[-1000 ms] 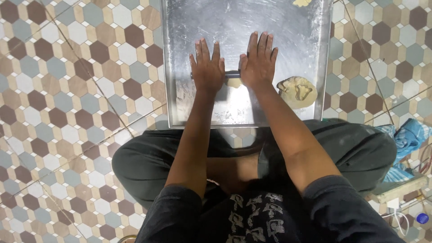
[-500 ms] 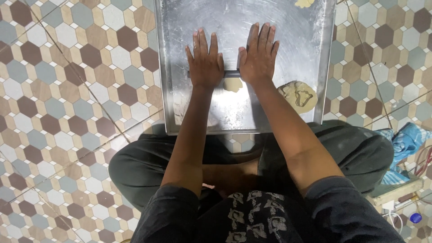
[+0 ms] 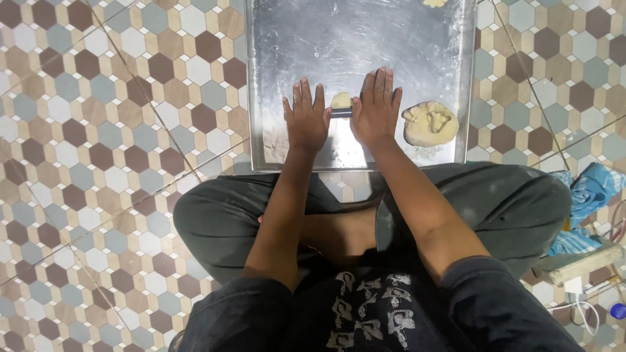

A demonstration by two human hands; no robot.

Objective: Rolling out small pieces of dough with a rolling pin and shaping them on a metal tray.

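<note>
— Where do we have our hands? 
— Both are flat, palms down, fingers stretched out and close together. Our left hand (image 3: 306,120) and right hand (image 3: 376,111) lie side by side on a thin metal roller (image 3: 341,112), of which only a short stretch shows in the gap between them. We grip nothing; we only press down.

— Which way does the roller run? 
— Crosswise, left to right, so its long axis lies square to our forearms. Each hand covers one end, and neither is clearly nearer than the other.

— And the dough? 
— A small pale piece of dough (image 3: 340,100) sits just beyond the roller, touching it or nearly so, right at the gap between our hands and a shade closer to the right fingertips. Whether the roller rests partly on it we cannot tell.

— What lies around that? 
— All of it is on a steel tray (image 3: 365,39) set on the patterned hexagon tile floor (image 3: 117,130). A bigger lump of dough (image 3: 429,122), dented on top, sits to the right of our right hand, apart from it. Floury smears mark the tray near our left wrist. We sit cross-legged behind the tray's near edge, and a blue cloth (image 3: 590,189) lies on the floor further right.
</note>
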